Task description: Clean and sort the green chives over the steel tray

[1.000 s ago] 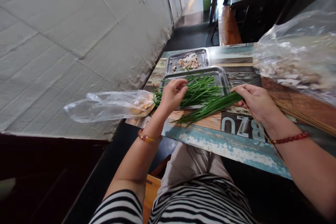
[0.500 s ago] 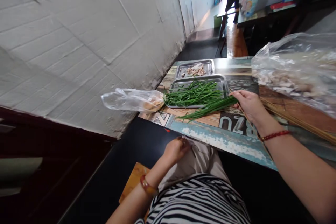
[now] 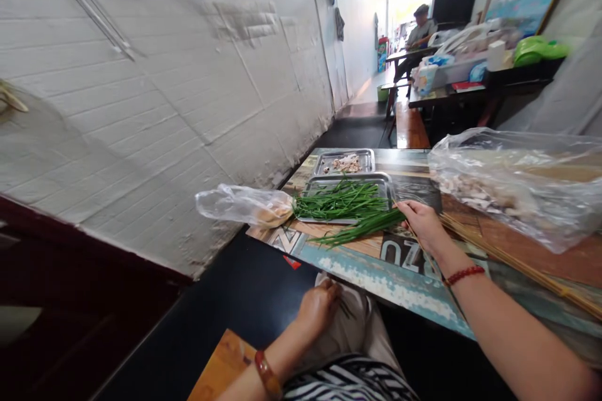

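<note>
My right hand (image 3: 421, 222) is closed around the gathered end of a bunch of green chives (image 3: 367, 229), whose loose tips lie toward the left along the table. A thin stick, like a bamboo skewer, passes through the same hand and runs back under the forearm. Behind the bunch, more loose chives (image 3: 338, 200) are heaped on a metal tray (image 3: 385, 185). Low over my lap, my left hand (image 3: 320, 308) is closed, with a few thin dark strands poking out below the fingers; what they are is unclear.
A second metal tray (image 3: 369, 160) holds small pale pieces. Long bamboo skewers (image 3: 522, 258) lie at right beside a big clear bag (image 3: 517, 182). A smaller plastic bag (image 3: 244, 203) overhangs the table's left end, near the wall (image 3: 164, 106). A person (image 3: 421, 31) sits far back.
The view has tilted up, bringing the far room and seated person into sight. My right hand keeps hold of the chives in about the same place. Thin strands now show below my left hand.
</note>
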Available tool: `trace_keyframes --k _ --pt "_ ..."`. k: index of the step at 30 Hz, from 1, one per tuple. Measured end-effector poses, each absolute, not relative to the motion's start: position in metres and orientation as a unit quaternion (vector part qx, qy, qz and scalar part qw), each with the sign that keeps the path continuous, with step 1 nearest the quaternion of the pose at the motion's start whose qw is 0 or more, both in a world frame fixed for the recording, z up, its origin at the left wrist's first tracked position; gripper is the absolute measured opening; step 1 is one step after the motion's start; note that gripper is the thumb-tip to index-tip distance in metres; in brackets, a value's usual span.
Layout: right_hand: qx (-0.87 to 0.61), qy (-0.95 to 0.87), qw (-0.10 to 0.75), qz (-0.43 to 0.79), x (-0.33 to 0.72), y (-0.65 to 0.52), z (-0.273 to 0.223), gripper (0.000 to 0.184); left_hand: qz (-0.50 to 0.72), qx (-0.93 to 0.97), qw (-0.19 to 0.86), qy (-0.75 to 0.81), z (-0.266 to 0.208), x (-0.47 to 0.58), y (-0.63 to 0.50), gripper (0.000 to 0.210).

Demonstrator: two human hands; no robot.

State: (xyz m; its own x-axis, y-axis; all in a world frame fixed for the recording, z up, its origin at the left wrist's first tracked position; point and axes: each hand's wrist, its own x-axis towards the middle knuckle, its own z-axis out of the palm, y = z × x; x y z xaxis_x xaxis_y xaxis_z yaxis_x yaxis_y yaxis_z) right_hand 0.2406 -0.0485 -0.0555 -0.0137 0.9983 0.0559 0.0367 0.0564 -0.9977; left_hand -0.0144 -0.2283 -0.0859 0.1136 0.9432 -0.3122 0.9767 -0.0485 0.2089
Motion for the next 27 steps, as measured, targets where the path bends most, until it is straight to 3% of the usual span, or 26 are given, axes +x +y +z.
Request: trace_keyframes --k 4,8,10,12,15,19,23,27 --pt "-0.520 -0.476 0.502 0.501 0.243 -0.050 -0.054 0.021 0.034 0.705 0.234 0.669 -0.079 -0.017 -0.227 0.019" --pt "-0.525 -0.450 0.494 0.526 0.244 -0.049 -0.053 0.019 0.111 0.653 0.436 0.609 -0.042 -0.030 -0.230 0.008" --pt "-0.524 -0.447 0.493 0.532 0.244 -0.049 -0.053 0.019 0.145 0.621 0.543 0.547 -0.009 -0.036 -0.222 0.015" --pt "-0.521 -0.449 0.495 0.530 0.243 -0.049 -0.053 0.019 0.208 0.608 0.566 0.516 0.025 -0.038 -0.204 0.025" --pt "-0.520 -0.459 0.500 0.519 0.242 -0.050 -0.053 0.020 0.325 0.620 0.509 0.501 0.061 -0.030 -0.158 0.027" --pt "-0.511 -0.473 0.509 0.506 0.239 -0.047 -0.054 0.024 0.464 0.634 0.357 0.505 0.078 -0.013 -0.069 0.021" --pt "-0.492 -0.493 0.506 0.509 0.237 -0.047 -0.051 0.028 0.402 0.682 0.144 0.594 0.083 -0.004 0.018 0.015" --pt "-0.466 -0.521 0.479 0.531 0.234 -0.053 -0.044 0.034 0.371 0.693 0.108 0.608 0.080 -0.001 0.066 0.035"
